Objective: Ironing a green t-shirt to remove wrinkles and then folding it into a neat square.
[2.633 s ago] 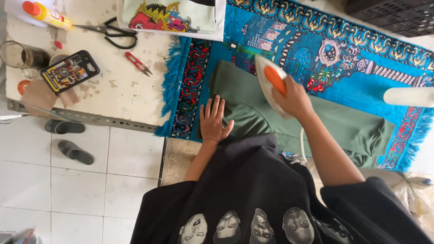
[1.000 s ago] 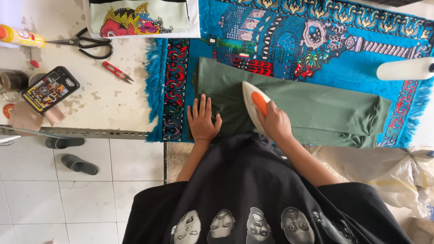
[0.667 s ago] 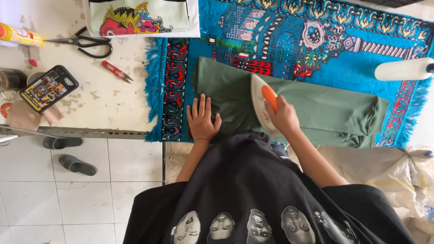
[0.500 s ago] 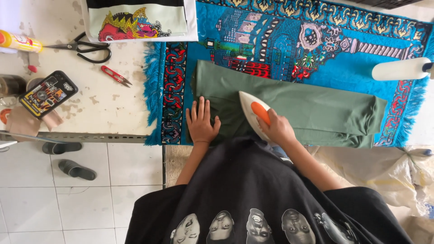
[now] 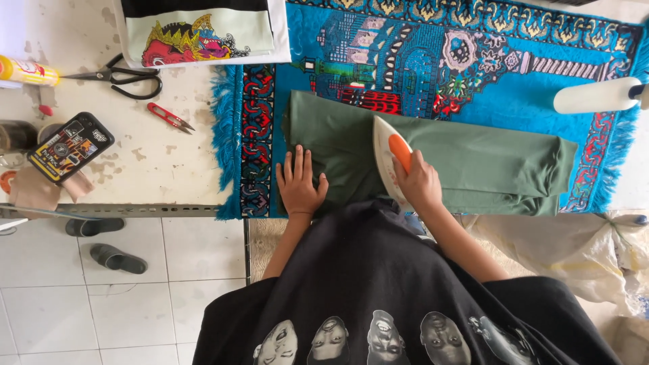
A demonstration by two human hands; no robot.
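On the blue patterned rug (image 5: pixel 473 81) lies a folded green cloth (image 5: pixel 487 165), its long side running across the rug's near half. Upon the cloth, toward its left half, stands a white iron with an orange handle (image 5: pixel 392 159); the right hand (image 5: pixel 420 182) is wrapped tightly around that handle. Left of the iron, the left hand (image 5: pixel 299 186) lies flat on the cloth near its left end, fingers spread and palm down, gripping nothing. Beyond the cloth's right end, at the rug's far right edge, lies a white bottle (image 5: pixel 595 96). Left of the rug, on the stained white table (image 5: pixel 155 162), are small red snips (image 5: pixel 170 116), black scissors (image 5: pixel 125 76) and a phone (image 5: pixel 69 147). At the rug's top left corner lies a printed bag (image 5: pixel 203 34).
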